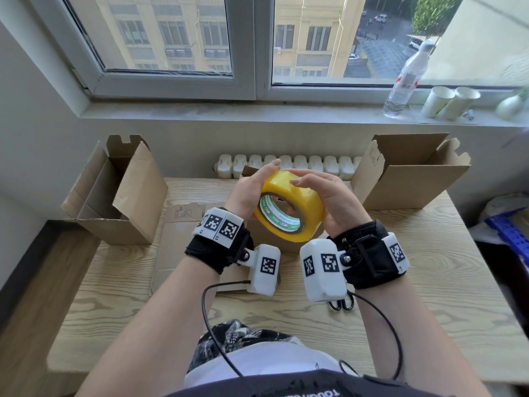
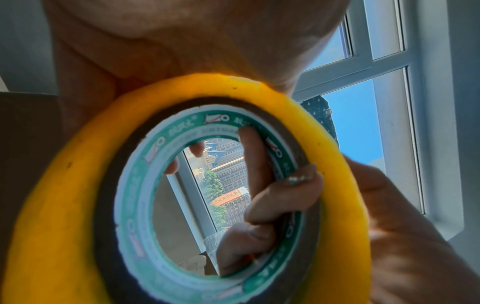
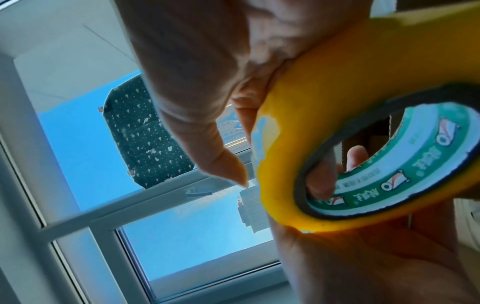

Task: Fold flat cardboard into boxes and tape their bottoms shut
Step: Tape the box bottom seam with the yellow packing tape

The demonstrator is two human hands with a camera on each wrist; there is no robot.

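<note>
I hold a yellow tape roll (image 1: 297,204) with a green-printed core above the middle of the table (image 1: 429,267). My left hand (image 1: 250,191) grips its left side, fingertips reaching over the top. My right hand (image 1: 326,196) curls over the roll's right side. In the left wrist view the tape roll (image 2: 78,185) fills the frame, and fingers (image 2: 255,181) hook into the core. In the right wrist view the tape roll (image 3: 350,102) lies against the right palm. Flat cardboard (image 1: 177,242) lies on the table under my hands. An open-topped box (image 1: 120,202) stands at the left and another box (image 1: 406,179) at the right.
Black-handled scissors (image 1: 342,303) lie on the table just under my right wrist. On the window sill stand a plastic bottle (image 1: 406,78) and two paper cups (image 1: 450,101). A white radiator (image 1: 300,164) runs behind the table. A blue crate (image 1: 512,233) sits off the right edge.
</note>
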